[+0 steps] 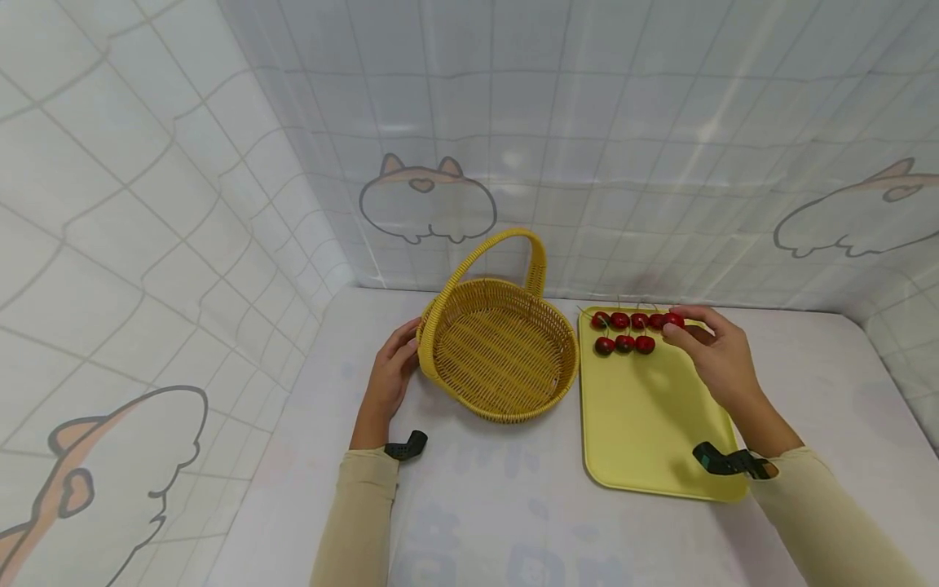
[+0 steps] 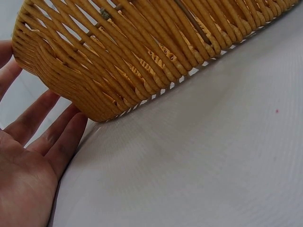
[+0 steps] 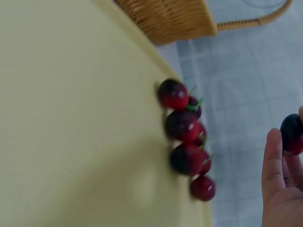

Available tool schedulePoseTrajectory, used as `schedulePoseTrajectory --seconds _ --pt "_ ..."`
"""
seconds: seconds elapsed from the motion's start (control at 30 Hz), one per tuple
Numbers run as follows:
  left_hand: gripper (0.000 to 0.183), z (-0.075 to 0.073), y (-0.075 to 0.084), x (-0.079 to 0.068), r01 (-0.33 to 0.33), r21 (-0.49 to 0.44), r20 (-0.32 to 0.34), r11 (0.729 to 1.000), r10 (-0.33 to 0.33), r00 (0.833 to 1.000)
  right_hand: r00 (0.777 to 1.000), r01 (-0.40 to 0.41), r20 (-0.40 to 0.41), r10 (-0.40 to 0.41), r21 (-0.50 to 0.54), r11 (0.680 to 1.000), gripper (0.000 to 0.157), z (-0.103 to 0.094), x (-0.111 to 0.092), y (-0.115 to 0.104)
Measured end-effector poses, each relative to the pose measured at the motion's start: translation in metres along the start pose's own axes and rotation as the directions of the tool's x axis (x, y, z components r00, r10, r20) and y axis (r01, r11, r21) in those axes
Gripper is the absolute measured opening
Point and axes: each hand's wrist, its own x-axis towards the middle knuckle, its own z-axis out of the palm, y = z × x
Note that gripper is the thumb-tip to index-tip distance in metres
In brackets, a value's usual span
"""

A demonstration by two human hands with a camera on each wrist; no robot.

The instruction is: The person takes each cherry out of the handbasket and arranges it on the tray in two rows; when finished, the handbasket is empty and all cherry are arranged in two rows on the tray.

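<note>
A yellow wicker basket (image 1: pixel 506 350) with a tall arched handle stands upright with nothing inside it. My left hand (image 1: pixel 392 371) rests against the basket's left side; in the left wrist view its fingers (image 2: pixel 61 137) lie fairly straight along the woven wall. Over the far part of a yellow tray (image 1: pixel 645 424), my right hand (image 1: pixel 715 350) pinches a dark red cherry (image 3: pixel 292 135) between thumb and fingers. Several other cherries (image 1: pixel 624 343) with green stems lie in two rows at the tray's far left corner.
Both things stand on a white-covered table (image 1: pixel 469 489), the tray close to the basket's right side. Behind rises a white sheet (image 1: pixel 631 196) with grid lines and cartoon animals. Another such sheet (image 1: pixel 147 244) hangs at the left.
</note>
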Motion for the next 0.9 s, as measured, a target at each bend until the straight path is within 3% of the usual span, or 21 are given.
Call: schedulePoseTrajectory --seconds 0.23,0.6,0.9 --pt "0.045 0.000 0.000 0.000 -0.005 0.003 -0.002 1.000 0.005 1.000 0.999 -0.024 -0.031 0.023 -0.053 0.998 0.047 -0.004 -0.001 0.024" --pt "0.046 -0.001 -0.002 0.001 -0.010 0.005 0.000 1.000 0.010 1.000 0.987 -0.144 -0.072 0.145 0.030 0.989 0.047 -0.004 0.005 0.057" --pt "0.049 -0.002 -0.005 0.002 -0.009 0.001 -0.004 1.000 0.009 1.000 0.982 -0.169 -0.079 0.170 0.016 0.985 0.050 0.001 0.010 0.071"
